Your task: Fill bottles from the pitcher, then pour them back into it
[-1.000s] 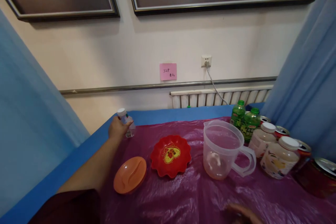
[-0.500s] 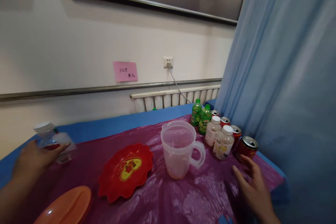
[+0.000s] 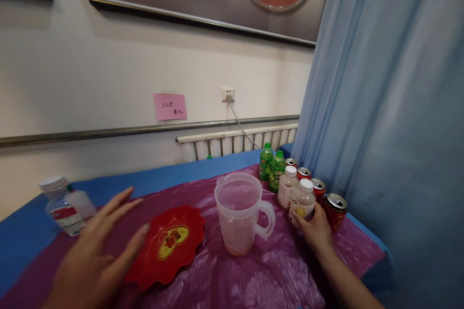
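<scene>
- Right hand (image 3: 316,229), lower right of the frame: fingers curled round the base of the nearer white-capped bottle (image 3: 302,202), gripping it on the tabletop (image 3: 253,275).
- Left hand (image 3: 90,263), lower left: open, fingers spread, holding nothing, hovering beside the red dish (image 3: 166,244).
- A small clear bottle (image 3: 65,205) stands at left, just beyond the left fingertips, untouched.
- A clear jug (image 3: 241,212) stands mid-frame between dish and bottles.
- Right of centre: a second white-capped bottle (image 3: 286,186), two green bottles (image 3: 271,169) and red cans (image 3: 335,210) clustered by the blue curtain (image 3: 391,106).
</scene>
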`<state>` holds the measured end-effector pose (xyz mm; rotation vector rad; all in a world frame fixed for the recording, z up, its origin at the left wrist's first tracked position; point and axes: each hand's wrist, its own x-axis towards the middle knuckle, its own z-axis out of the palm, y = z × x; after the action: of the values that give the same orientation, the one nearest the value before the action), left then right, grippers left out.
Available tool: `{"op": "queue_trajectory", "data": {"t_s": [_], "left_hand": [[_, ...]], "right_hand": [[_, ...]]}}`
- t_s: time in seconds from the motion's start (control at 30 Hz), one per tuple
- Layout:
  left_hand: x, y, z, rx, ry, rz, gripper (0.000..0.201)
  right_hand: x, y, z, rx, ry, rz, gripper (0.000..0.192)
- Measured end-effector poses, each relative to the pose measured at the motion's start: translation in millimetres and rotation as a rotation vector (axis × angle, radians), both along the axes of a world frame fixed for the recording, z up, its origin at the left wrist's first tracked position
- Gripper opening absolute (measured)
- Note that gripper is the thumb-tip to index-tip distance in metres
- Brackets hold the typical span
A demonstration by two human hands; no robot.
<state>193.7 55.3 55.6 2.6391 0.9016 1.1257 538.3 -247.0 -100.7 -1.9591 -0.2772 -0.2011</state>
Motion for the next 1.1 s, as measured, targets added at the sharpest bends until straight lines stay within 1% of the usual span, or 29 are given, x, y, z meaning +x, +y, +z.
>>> {"op": "queue_trajectory", "data": {"t_s": [0.07,0.13,0.2,0.27,0.33,0.4,0.47,0.5,0.57,0.67,0.73,0.8,0.83,0.9,0.97,1.0,1.1], "left_hand": [[8.9,-41.4,5.6,-0.036,-0.022,-0.196,0.044],[19.6,-75.8,14.2,-0.075,-0.017,-0.356,0.045],[33.8,-104.0,26.7,-0.080,0.040,-0.531,0.048],[52.3,-127.7,42.3,-0.080,0.143,-0.746,0.051],[73.2,-146.7,58.7,-0.081,0.265,-0.948,0.056],[92.4,-159.9,72.7,-0.077,0.371,-1.132,0.059],[106.2,-166.6,82.2,-0.076,0.448,-1.267,0.059],[110.5,-167.9,85.1,-0.075,0.480,-1.307,0.057],[114.6,-168.0,87.4,-0.062,0.535,-1.332,0.050],[116.6,-166.5,81.4,0.017,0.594,-1.285,0.043],[119.4,-166.0,71.7,0.081,0.595,-1.215,0.038],[123.8,-165.8,60.6,0.126,0.566,-1.116,0.031],[125.9,-165.8,56.0,0.138,0.551,-1.063,0.032],[128.1,-165.8,51.5,0.134,0.523,-0.964,0.047],[126.8,-166.0,54.9,0.100,0.501,-0.924,0.055],[125.0,-166.3,59.2,0.076,0.500,-0.935,0.054],[118.8,-168.0,75.7,-0.003,0.557,-1.028,0.036]], "right_hand": [[-11.5,-10.7,5.7,0.010,-0.002,0.034,0.065],[-31.5,-24.3,13.0,0.044,-0.003,0.109,0.065],[-55.9,-37.4,20.6,0.040,-0.038,0.213,0.061],[-79.8,-46.8,27.4,0.028,-0.104,0.353,0.054],[-99.1,-51.0,32.4,0.049,-0.155,0.529,0.052],[-112.4,-51.3,35.2,0.081,-0.179,0.679,0.055],[-120.1,-50.4,36.0,0.091,-0.189,0.757,0.060],[-122.5,-50.2,36.0,0.087,-0.186,0.773,0.062],[-125.3,-50.4,36.0,0.075,-0.160,0.799,0.066],[-127.9,-50.5,35.8,0.061,-0.091,0.839,0.064],[-130.2,-49.2,34.8,0.058,-0.051,0.842,0.064],[-133.5,-47.2,32.6,0.052,-0.019,0.826,0.065],[-135.1,-46.3,31.1,0.047,-0.006,0.814,0.065],[-137.5,-45.4,27.8,0.039,0.011,0.791,0.065],[-137.7,-46.0,24.3,0.038,-0.006,0.762,0.067],[-136.8,-46.9,22.6,0.040,-0.024,0.756,0.068],[-132.6,-50.2,18.7,0.043,-0.079,0.746,0.068]]}}
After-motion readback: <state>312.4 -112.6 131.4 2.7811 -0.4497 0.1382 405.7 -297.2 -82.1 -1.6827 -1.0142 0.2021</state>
